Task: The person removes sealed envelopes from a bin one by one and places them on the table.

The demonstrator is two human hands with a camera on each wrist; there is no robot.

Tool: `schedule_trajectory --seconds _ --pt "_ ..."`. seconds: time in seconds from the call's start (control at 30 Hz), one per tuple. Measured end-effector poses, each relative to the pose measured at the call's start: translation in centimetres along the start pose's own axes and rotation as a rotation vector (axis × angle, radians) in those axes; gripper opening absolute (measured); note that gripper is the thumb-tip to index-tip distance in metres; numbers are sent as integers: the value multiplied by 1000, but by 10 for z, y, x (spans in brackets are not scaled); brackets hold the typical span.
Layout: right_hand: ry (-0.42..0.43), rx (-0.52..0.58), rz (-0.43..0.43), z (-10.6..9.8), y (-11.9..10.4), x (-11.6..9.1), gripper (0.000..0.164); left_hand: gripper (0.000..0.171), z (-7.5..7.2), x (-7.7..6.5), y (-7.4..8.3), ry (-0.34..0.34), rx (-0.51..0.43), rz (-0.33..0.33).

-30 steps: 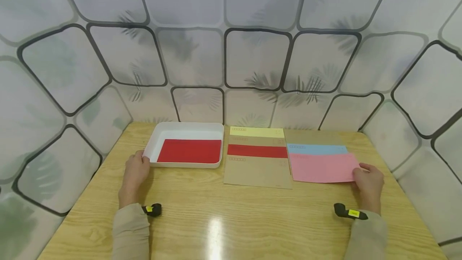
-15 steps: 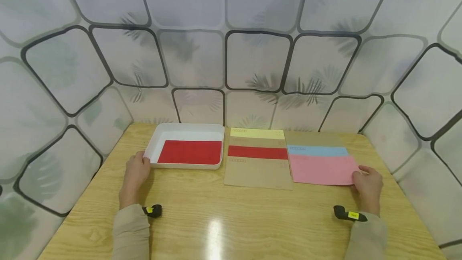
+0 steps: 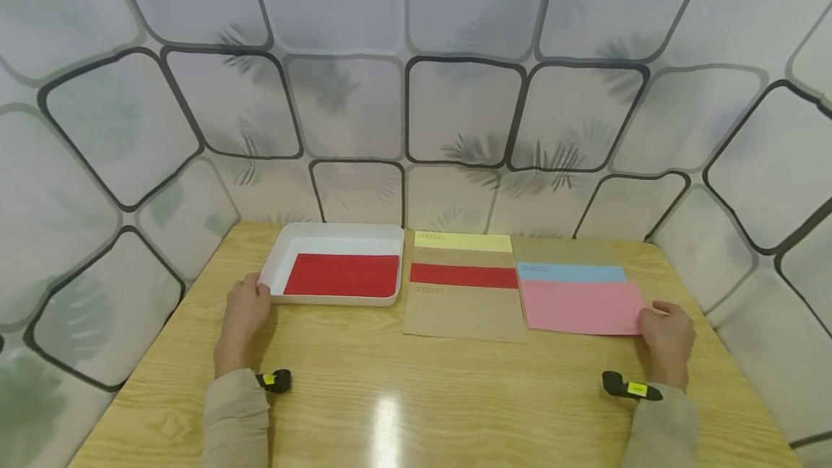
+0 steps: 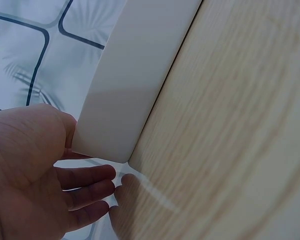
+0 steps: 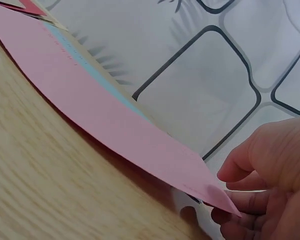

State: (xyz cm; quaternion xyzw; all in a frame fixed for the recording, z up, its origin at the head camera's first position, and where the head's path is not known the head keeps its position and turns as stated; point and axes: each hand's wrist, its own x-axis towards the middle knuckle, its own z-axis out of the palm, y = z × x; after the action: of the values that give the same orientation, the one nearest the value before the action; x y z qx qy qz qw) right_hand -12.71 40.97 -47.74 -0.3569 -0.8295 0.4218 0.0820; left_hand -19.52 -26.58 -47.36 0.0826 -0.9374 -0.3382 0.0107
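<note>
My left hand [image 3: 245, 307] holds the near left corner of a white tray [image 3: 331, 300]. In the left wrist view its thumb sits at the tray's corner, while the other fingers hang loosely below. Inside the tray lies a red envelope [image 3: 341, 276]. On the right, my right hand [image 3: 668, 331] is at the near right corner of a pink envelope [image 3: 578, 309]. The right wrist view shows that corner raised over the fingers, the thumb [image 5: 235, 167] apart from the paper. Behind the pink one, a light blue envelope [image 3: 572, 273] and a brown envelope [image 3: 565, 251] are partly covered.
Between tray and pink envelope, overlapping envelopes form a column: yellow [image 3: 461, 240] at the back, then brown, red [image 3: 464, 275] and a front brown envelope [image 3: 464, 316]. The wooden table [image 3: 455, 396] ends at a patterned fabric wall [image 3: 455, 107] behind.
The pink envelope has come down flatter, toward the near side. My right hand's thumb has come off it and the hand has shifted slightly right. The left hand stays at the tray.
</note>
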Motion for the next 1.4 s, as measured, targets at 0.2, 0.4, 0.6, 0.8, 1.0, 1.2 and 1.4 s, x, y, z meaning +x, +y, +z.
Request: schedule_trajectory --seconds 0.2,0.4,0.6,0.8,1.0,1.2,1.4 --pt "24 -2 -32 0 1 0 59 51 0 -1 0 -5 -4 -1" --pt "18 10 -45 0 2 0 59 51 -1 -1 1 -7 -10 -3" --pt "11 26 -37 0 3 1 62 51 -1 1 2 1 -2 4" --pt "21 32 -44 -1 3 0 61 52 0 1 -1 -10 0 -8" --pt "19 44 -41 -1 3 -1 61 51 1 0 -3 4 0 -1" --pt "16 39 -47 0 1 -2 61 50 1 0 -3 13 4 10" --pt "13 32 -48 1 -1 -2 61 51 1 0 -3 15 5 13"
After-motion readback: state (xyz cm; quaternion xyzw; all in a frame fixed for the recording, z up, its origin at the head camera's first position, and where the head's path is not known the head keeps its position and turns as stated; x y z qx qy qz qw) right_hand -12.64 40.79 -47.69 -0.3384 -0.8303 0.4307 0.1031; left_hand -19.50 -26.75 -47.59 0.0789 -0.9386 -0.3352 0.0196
